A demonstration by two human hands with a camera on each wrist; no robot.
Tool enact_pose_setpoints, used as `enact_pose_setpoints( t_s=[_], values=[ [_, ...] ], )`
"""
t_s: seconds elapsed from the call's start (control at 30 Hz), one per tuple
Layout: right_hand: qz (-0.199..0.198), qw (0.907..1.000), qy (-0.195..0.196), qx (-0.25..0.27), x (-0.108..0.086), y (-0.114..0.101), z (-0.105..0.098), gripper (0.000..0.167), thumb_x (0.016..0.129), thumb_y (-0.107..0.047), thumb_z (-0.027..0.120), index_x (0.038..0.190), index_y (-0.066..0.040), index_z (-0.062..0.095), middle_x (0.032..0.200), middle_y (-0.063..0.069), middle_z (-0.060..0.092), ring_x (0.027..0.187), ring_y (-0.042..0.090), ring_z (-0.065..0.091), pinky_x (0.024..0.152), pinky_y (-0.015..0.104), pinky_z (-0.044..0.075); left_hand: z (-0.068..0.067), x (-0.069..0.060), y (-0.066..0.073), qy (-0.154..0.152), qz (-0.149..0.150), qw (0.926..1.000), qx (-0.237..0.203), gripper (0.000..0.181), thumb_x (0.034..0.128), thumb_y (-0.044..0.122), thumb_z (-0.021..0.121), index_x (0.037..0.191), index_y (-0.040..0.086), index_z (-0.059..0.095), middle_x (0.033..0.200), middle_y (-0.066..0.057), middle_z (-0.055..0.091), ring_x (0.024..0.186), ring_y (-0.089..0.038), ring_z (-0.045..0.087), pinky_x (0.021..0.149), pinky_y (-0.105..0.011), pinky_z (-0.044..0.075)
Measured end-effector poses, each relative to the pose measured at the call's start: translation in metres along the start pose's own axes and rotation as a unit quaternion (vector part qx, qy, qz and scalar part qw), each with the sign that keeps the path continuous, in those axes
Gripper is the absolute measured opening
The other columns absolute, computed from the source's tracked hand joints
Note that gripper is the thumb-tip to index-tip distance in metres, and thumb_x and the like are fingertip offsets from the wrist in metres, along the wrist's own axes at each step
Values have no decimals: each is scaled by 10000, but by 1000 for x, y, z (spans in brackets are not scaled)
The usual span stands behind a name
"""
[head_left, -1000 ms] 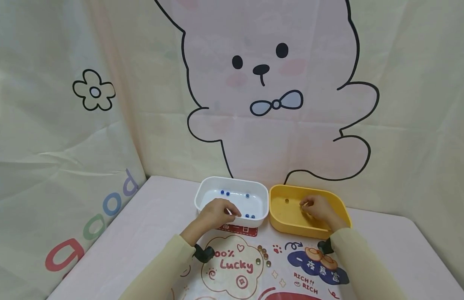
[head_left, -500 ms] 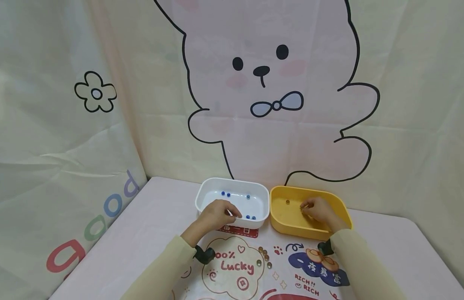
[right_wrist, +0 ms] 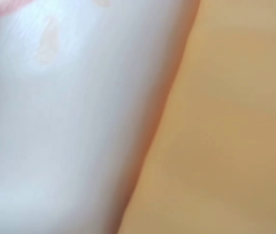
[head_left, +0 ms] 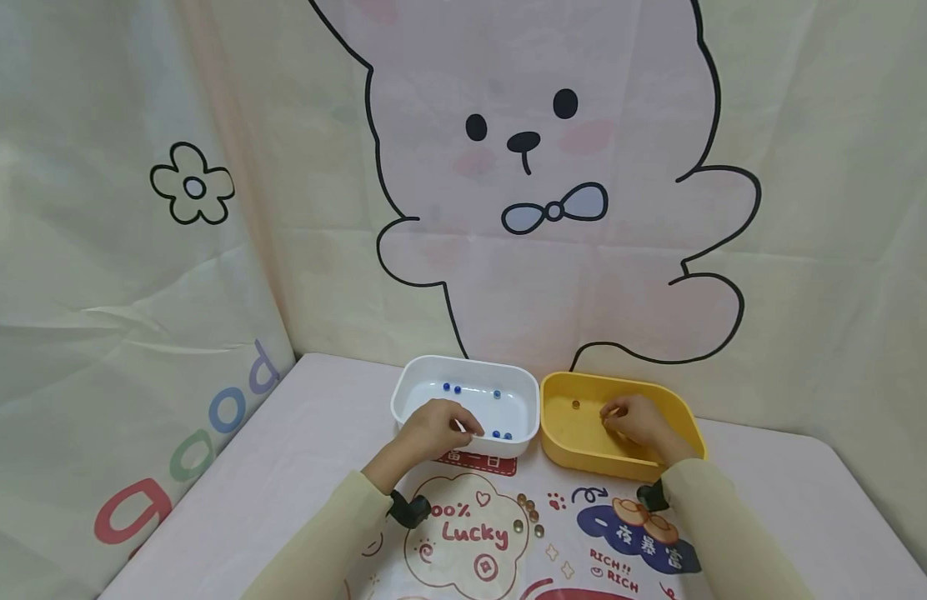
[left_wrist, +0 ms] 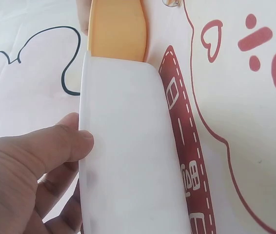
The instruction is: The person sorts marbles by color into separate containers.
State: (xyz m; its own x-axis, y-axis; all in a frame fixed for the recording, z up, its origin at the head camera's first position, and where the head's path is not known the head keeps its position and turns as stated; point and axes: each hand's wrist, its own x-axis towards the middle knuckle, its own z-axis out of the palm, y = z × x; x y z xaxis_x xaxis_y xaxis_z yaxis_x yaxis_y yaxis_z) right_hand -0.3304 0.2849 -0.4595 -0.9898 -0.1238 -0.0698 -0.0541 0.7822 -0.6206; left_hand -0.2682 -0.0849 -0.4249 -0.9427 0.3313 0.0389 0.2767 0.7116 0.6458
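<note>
In the head view my left hand (head_left: 437, 429) is over the front rim of a white tub (head_left: 516, 383), with several blue marbles (head_left: 497, 434) in it. In the left wrist view its thumb lies across the rim and its other fingers curl behind; whether they grip anything is hidden. My right hand (head_left: 638, 421) reaches into a yellow tub (head_left: 576, 450), fingertips drawn together near the bottom. An amber marble (head_left: 576, 405) lies left of it. Whether something is between the right fingertips is too small to tell. The right wrist view shows no fingers, only the yellow tub's blurred wall (right_wrist: 226, 136).
The tubs stand side by side against the back cloth (head_left: 336, 275) with a printed bear. In front of them several brownish and greenish marbles (head_left: 531, 505) lie on the printed tablecloth (head_left: 463, 562). A dark band (head_left: 409, 510) shows at the left wrist.
Both hands stay at their tubs with hardly any movement. The whole head view has shifted slightly down and right; the marbles keep their places.
</note>
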Motion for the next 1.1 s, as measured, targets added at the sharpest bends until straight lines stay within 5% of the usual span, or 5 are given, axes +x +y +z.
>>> enact_pose_setpoints(
  t_s=[0.33, 0.67, 1.1],
  values=[
    [-121, 9999, -106, 8, -7, -3, -9, 305, 809, -69, 689, 1102, 4, 652, 909, 150, 615, 755, 215, 521, 610, 270, 448, 0, -1, 1, 24, -43, 10000, -60, 116, 847, 171, 718, 878, 274, 759, 869, 105, 683, 758, -127, 538, 595, -264, 468],
    [-515, 9980, 43, -373, -24, -16, -15, 311, 864, -191, 688, 1136, -42, 662, 1037, 170, 670, 951, 301, 601, 827, 462, 515, 0, -1, 2, -2, -27, 10000, 4, 114, 846, 172, 717, 882, 271, 761, 847, 115, 674, 750, -119, 534, 596, -260, 461],
    [-797, 9957, 438, -200, -62, -41, -15, 327, 870, -247, 699, 1141, -69, 659, 1088, 123, 674, 938, 227, 618, 811, 350, 551, 0, -1, 0, -59, 2, 10000, -77, 110, 850, 171, 714, 892, 260, 761, 859, 103, 677, 745, -123, 544, 582, -263, 473]
  ],
)
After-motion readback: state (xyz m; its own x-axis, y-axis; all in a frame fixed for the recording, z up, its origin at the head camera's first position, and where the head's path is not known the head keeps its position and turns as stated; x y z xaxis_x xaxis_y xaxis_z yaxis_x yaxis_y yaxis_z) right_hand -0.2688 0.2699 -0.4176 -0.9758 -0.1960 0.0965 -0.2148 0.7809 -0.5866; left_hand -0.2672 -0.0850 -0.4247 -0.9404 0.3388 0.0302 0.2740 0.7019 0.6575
